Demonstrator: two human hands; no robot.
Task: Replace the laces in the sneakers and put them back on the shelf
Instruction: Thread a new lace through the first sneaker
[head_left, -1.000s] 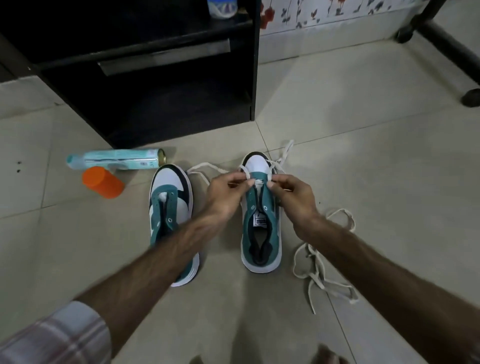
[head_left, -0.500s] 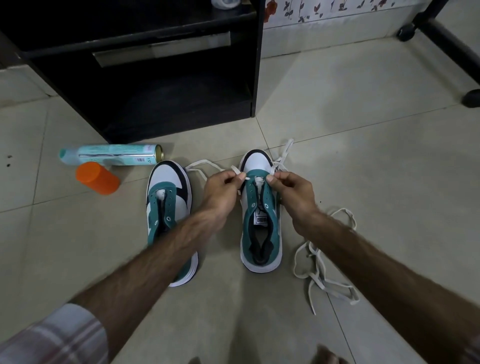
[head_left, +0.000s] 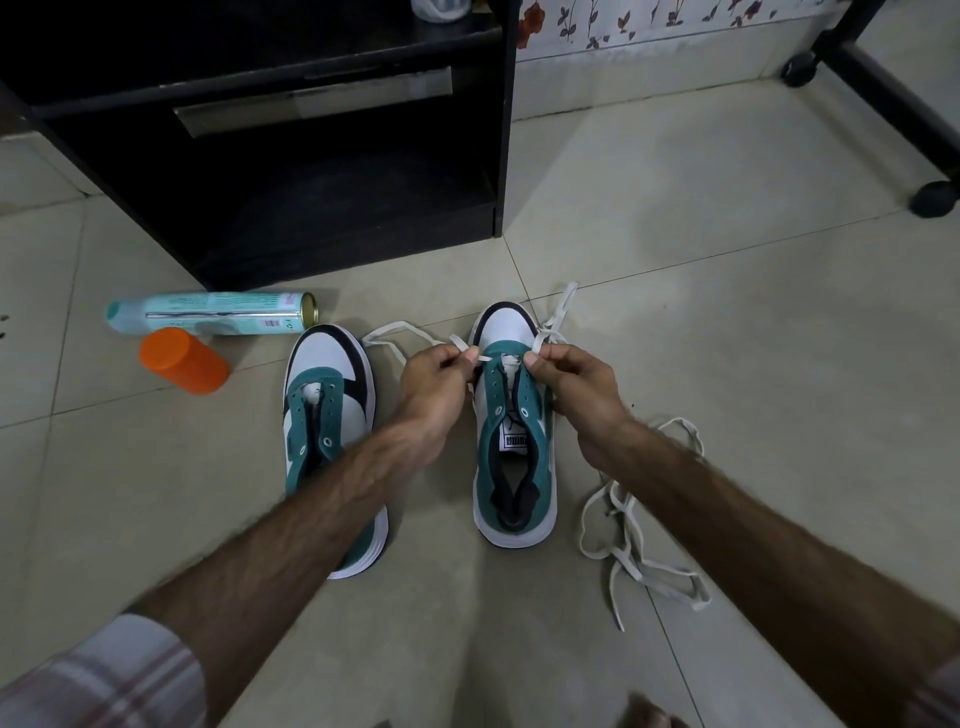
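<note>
White lace (head_left: 400, 332) threaded at the toe eyelets of the centre sneaker (head_left: 514, 426)
Left hand (head_left: 436, 384) and right hand (head_left: 576, 389) each pinch a lace end — spare lace (head_left: 628, 545) lies lower right

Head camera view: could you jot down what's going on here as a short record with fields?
Activity: lacing the right sneaker
Left hand: pinching one end of the white lace
Right hand: pinching the other end
Left sneaker: unlaced, on the floor
Loose lace: lying right of the sneakers
Nearby: spray can, orange cap, black shelf
</note>
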